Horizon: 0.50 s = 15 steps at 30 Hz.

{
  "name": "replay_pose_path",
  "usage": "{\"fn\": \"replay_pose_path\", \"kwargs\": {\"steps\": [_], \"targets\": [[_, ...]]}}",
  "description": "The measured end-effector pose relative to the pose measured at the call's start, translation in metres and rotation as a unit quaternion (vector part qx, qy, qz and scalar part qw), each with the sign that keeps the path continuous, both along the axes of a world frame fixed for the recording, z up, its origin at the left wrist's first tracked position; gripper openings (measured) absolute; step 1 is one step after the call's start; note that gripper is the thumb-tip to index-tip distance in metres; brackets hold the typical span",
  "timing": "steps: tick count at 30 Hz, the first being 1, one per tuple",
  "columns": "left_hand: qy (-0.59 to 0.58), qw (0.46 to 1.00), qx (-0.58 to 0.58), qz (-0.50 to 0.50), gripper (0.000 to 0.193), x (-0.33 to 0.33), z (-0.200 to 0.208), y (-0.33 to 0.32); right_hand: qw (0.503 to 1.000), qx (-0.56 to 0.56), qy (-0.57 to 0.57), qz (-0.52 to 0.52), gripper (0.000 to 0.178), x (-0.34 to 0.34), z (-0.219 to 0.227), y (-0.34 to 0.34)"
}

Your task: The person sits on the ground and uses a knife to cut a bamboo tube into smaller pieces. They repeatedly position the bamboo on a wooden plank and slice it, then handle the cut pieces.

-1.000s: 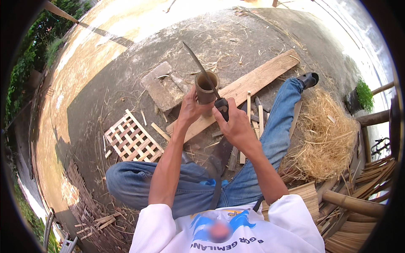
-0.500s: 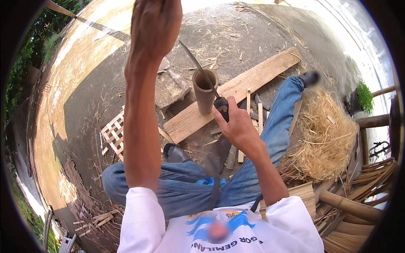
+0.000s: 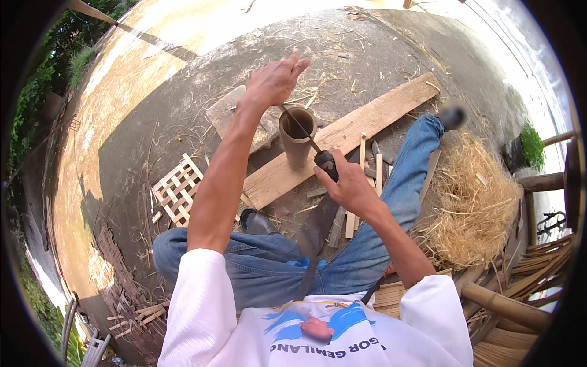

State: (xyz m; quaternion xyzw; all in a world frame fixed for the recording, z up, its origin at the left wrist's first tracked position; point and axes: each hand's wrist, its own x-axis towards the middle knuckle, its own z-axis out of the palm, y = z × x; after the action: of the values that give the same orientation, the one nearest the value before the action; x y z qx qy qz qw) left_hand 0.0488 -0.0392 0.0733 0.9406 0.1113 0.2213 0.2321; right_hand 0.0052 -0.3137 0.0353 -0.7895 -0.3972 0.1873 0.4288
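My right hand (image 3: 350,183) is wrapped round the black handle of a long knife (image 3: 302,128). The blade slants away to the upper left, across the mouth of a bamboo tube (image 3: 296,153). That tube stands upright on a wooden plank (image 3: 397,98). Beyond the tube's left side, my left hand (image 3: 273,81) is over the far end of the blade, its fingers stretched out and holding nothing. It hides the knife's tip; whether it touches the blade I cannot tell.
A woven lattice of strips (image 3: 177,191) lies left of the plank, near a flat stone slab (image 3: 223,113). Thin bamboo strips (image 3: 379,174) lie by my right leg. A heap of shavings (image 3: 468,196) sits at right, with bamboo poles (image 3: 507,304) behind it.
My left hand has swung down from high above to the far end of the blade. The knife has shifted slightly right and still crosses the tube's mouth.
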Motion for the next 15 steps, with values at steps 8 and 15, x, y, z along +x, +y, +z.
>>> {"fn": "replay_pose_path", "kwargs": {"steps": [8, 15], "targets": [[-0.097, 0.992, -0.063, -0.051, 0.062, -0.009, 0.037, -0.003, 1.0, -0.014, 0.017, 0.01, 0.035, 0.02, 0.018, -0.002], [-0.108, 0.989, -0.098, -0.007, 0.059, -0.002, -0.033, 0.02, 0.983, -0.057, 0.154, 0.08, 0.033, 0.051, -0.047, 0.012]]}}
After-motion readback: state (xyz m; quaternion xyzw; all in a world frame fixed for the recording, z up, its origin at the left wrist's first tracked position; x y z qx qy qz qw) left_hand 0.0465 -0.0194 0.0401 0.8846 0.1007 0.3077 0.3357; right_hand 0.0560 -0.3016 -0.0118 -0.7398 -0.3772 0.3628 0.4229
